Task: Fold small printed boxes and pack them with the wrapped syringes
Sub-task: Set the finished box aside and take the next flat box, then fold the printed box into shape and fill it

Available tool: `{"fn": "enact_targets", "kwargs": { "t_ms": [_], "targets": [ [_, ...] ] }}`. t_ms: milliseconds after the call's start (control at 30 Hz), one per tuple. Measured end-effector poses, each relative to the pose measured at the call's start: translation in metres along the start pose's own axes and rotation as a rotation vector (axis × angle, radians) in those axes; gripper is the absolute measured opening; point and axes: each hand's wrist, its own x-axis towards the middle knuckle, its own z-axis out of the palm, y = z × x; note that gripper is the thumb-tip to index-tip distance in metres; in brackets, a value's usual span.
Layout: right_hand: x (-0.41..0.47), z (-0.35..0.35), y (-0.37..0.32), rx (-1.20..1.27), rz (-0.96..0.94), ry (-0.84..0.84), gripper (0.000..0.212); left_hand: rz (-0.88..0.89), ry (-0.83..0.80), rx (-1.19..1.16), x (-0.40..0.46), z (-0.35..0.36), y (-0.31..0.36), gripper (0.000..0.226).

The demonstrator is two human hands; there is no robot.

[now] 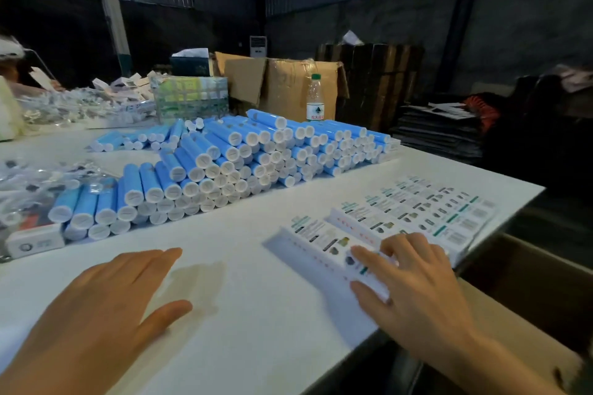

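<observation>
White printed flat cardboard box blanks (414,218) fan across my surface (244,253); my right hand (414,282) pinches the nearest blank's end, grip narrow. Left hand (106,308) flat, holding nothing.

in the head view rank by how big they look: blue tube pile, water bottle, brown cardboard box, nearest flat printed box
1. blue tube pile
2. brown cardboard box
3. nearest flat printed box, though nearness inflates it
4. water bottle
</observation>
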Motion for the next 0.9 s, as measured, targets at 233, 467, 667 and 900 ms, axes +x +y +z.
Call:
{"fn": "enact_targets", "kwargs": {
  "t_ms": [233,467,667,900],
  "targets": [
    [-0.008,-0.002,0.036,-0.103,0.196,-0.035,0.035,-0.049,-0.189,-0.096,0.001,-0.005,0.004,0.063],
    [0.017,-0.019,0.021,-0.021,0.175,-0.024,0.029,-0.091,-0.303,-0.133,-0.001,-0.009,0.009,0.045],
    [0.081,-0.018,-0.081,0.442,-0.206,0.092,0.025,-0.163,-0.314,-0.110,-0.002,-0.008,0.010,0.032],
    [0.129,0.064,-0.166,0.519,-0.351,-0.358,0.026,-0.185,-0.294,-0.153,-0.003,-0.008,0.011,0.030]
  ]
}}
